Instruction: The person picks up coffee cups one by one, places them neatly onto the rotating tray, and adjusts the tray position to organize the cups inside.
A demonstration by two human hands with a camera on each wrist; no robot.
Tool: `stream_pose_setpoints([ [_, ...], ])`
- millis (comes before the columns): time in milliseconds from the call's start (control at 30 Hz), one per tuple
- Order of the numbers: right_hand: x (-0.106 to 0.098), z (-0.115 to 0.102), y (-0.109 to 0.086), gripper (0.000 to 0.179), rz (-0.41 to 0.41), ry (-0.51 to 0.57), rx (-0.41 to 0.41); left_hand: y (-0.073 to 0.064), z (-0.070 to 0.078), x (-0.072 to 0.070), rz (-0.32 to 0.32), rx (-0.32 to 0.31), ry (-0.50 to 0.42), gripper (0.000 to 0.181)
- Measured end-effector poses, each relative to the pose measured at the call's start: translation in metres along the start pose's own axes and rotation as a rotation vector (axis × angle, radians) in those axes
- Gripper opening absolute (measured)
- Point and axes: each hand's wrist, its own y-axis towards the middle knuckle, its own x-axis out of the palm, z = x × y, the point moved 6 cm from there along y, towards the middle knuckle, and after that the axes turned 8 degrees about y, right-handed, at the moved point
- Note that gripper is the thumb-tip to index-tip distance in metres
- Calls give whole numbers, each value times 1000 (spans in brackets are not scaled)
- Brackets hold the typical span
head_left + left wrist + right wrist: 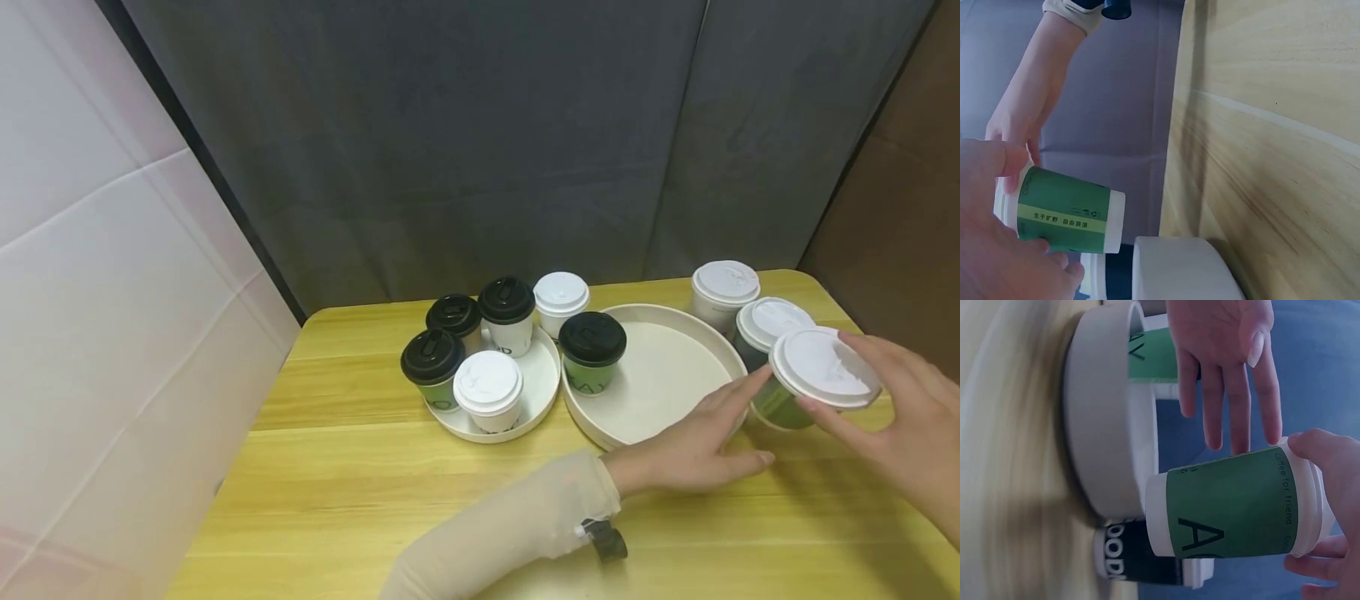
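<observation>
Right hand [909,423], white-lidded green cup [1233,504]

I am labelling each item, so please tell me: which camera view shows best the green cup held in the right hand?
The right wrist view: there the green cup appears large, its printed side mostly uncovered. In the left wrist view the left hand partly covers it; the head view shows mainly its white lid.

Wears a beige left sleeve [517,527], with a black, rounded fitting [609,542] at its three o'clock end in the head view. Near eleven o'clock in the left wrist view, shows a pale right cuff [1074,15] and dark cylindrical piece [1116,9].
</observation>
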Motion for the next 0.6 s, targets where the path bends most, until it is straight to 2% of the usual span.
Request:
stream_pose_setpoints([
  [100, 0, -8, 4, 93, -3, 8, 3, -5, 2, -4, 23, -13, 1, 93],
  [267, 2, -19, 7, 74, -47, 43, 56, -13, 0, -11, 58, -55, -6, 91],
  [500, 13, -25, 5, 79, -162, -6, 168, -23, -3, -19, 98, -50, -36, 92],
  [600, 18, -28, 5, 77, -190, 16, 191, -29, -4, -23, 104, -56, -27, 93],
])
